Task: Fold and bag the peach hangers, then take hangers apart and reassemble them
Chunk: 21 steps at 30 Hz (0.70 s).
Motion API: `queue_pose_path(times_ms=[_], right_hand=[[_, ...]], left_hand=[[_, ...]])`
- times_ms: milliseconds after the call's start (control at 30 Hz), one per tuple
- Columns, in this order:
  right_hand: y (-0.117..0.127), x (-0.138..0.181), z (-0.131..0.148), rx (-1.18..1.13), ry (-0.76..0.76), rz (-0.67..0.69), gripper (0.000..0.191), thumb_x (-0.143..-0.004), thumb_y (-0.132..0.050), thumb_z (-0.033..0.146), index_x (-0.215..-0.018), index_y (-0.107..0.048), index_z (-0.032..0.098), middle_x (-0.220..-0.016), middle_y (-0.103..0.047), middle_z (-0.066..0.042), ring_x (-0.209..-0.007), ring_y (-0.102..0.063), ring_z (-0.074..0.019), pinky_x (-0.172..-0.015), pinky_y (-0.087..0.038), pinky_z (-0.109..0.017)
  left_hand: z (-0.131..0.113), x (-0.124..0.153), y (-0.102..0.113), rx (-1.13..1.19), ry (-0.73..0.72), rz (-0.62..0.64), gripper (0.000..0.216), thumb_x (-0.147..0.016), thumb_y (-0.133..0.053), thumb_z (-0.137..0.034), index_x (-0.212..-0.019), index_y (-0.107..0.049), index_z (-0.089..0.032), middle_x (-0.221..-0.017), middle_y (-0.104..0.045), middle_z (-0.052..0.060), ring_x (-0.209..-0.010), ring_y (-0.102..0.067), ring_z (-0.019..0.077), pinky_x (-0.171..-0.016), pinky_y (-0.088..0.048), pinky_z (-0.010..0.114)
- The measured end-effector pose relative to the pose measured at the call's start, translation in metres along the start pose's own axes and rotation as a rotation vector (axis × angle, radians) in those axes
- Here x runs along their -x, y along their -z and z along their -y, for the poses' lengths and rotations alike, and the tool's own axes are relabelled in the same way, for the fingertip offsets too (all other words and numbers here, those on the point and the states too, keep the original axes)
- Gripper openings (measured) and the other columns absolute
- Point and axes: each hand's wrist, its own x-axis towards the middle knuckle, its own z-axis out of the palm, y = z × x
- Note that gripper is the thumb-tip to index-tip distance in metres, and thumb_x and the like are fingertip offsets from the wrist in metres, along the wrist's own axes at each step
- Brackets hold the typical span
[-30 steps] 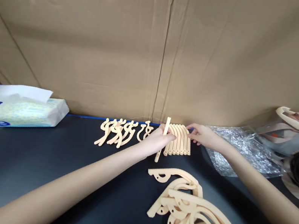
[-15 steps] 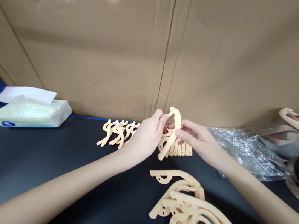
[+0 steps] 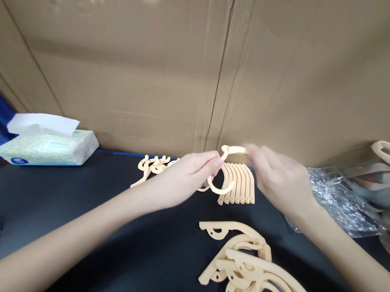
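Between my two hands is a beige plastic folding clothes hanger (image 3: 235,150). My left hand (image 3: 190,172) is closed around its middle, with a curved hook (image 3: 223,191) showing below the fingers. My right hand (image 3: 278,175), a little blurred, is closed on the hanger's arm and holds it out to the right. Just behind and below my hands, a row of beige hanger arms (image 3: 242,186) lies side by side. Beyond my left forearm are several beige hook pieces (image 3: 146,168), partly hidden by it.
A pile of beige hanger parts (image 3: 269,283) lies at the front right of the black table (image 3: 117,252). To the left stands a tissue pack (image 3: 49,144). Crumpled clear plastic (image 3: 342,203) lies at the right, and a cardboard wall (image 3: 137,66) rises behind.
My right hand has moved right and turned over, swinging the hanger's arm from hanging down to nearly level. The hook now shows below my left hand, which still grips the hanger.
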Motion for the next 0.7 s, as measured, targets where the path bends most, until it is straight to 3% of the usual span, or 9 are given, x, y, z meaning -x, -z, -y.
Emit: queue_pose_path(times_ms=[100,200,267,367,533,700], right_hand=[[-0.011,0.001,0.002,-0.188,-0.087,0.166,0.027,-0.091,-0.039,0.019,-0.104,-0.062,0.016,-0.075,-0.065,-0.006,-0.053,-0.052,-0.0149,-0.049,-0.031,-0.028],[-0.014,-0.004,-0.003,-0.763,-0.356,0.369,0.026,-0.094,-0.036,0.028,-0.088,-0.059,0.017,-0.056,-0.050,0.001,-0.044,-0.042,-0.0107,-0.044,-0.028,-0.024],[-0.012,-0.009,-0.010,-1.143,-0.563,0.424,0.026,-0.094,-0.036,0.031,-0.084,-0.056,0.018,-0.051,-0.039,0.006,-0.038,-0.030,-0.0069,-0.040,-0.021,-0.022],[-0.005,-0.013,-0.016,-1.423,-0.741,0.370,0.018,-0.093,-0.042,0.028,-0.090,-0.057,0.017,-0.053,-0.040,0.007,-0.035,-0.025,-0.0036,-0.038,-0.017,-0.022],[0.000,-0.011,-0.008,-1.546,-0.775,0.325,0.020,-0.089,-0.048,0.029,-0.106,-0.054,0.020,-0.066,-0.055,0.003,-0.039,-0.043,-0.0068,-0.036,-0.025,-0.021],[0.000,-0.011,-0.005,-1.562,-0.864,0.136,0.062,-0.079,-0.059,0.020,-0.133,-0.032,0.034,-0.084,-0.062,0.004,-0.049,-0.056,-0.0086,-0.046,-0.045,-0.023]], left_hand=[[0.001,0.003,-0.019,-0.218,0.076,-0.097,0.031,-0.100,-0.021,-0.036,-0.076,-0.036,-0.022,-0.065,-0.045,-0.003,-0.058,-0.046,0.0142,-0.056,-0.032,0.026],[0.007,0.001,-0.032,-0.431,0.191,-0.058,0.024,-0.100,-0.022,-0.031,-0.088,-0.041,-0.021,-0.066,-0.051,-0.001,-0.059,-0.053,0.0182,-0.056,-0.031,0.027],[0.015,-0.004,-0.034,-0.470,0.234,-0.024,0.022,-0.099,-0.025,-0.029,-0.091,-0.044,-0.021,-0.069,-0.057,0.000,-0.063,-0.057,0.0197,-0.056,-0.032,0.028],[0.032,-0.016,-0.029,-0.463,0.292,-0.021,0.023,-0.098,-0.030,-0.026,-0.086,-0.050,-0.020,-0.072,-0.063,0.003,-0.066,-0.062,0.0196,-0.057,-0.035,0.027],[0.044,-0.030,-0.026,-0.464,0.388,-0.043,0.018,-0.095,-0.037,-0.024,-0.098,-0.053,-0.016,-0.066,-0.066,0.004,-0.060,-0.064,0.0199,-0.055,-0.037,0.027],[0.044,-0.029,-0.028,-0.451,0.433,-0.062,0.019,-0.089,-0.044,-0.016,-0.107,-0.051,-0.016,-0.066,-0.067,0.004,-0.068,-0.066,0.0235,-0.059,-0.038,0.029]])
